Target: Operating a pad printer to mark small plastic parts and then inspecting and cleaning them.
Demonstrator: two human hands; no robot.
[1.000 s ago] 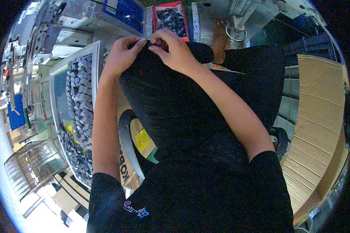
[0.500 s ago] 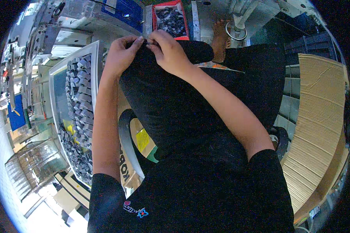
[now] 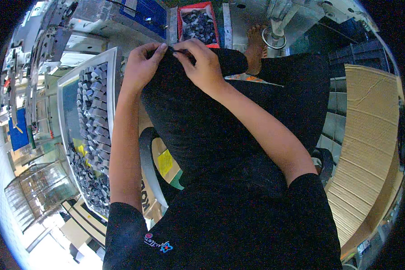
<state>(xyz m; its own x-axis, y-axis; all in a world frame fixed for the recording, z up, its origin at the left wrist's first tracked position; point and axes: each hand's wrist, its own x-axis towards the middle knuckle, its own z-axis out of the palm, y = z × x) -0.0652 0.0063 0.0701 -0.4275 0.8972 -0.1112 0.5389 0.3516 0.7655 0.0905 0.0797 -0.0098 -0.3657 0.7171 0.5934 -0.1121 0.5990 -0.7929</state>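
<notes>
Left hand [image 3: 141, 68] and right hand [image 3: 203, 64] pinched a small dark part [image 3: 170, 49] between them.
Part sat over black trousers [image 3: 189, 130], shape unreadable. Red bin [image 3: 215, 27] of dark pieces [image 3: 198, 24] was just beyond, far side; white-framed tray [image 3: 113, 67] of grey pieces [image 3: 93, 112] lay left.

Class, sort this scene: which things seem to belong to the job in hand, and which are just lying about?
Likely in the job:
left hand, apparently pinching a small dark piece
right hand, close by
red tray of small pieces
white-framed tray of grey pieces

Probably lying about:
corrugated cardboard sheet
yellow paper
</notes>
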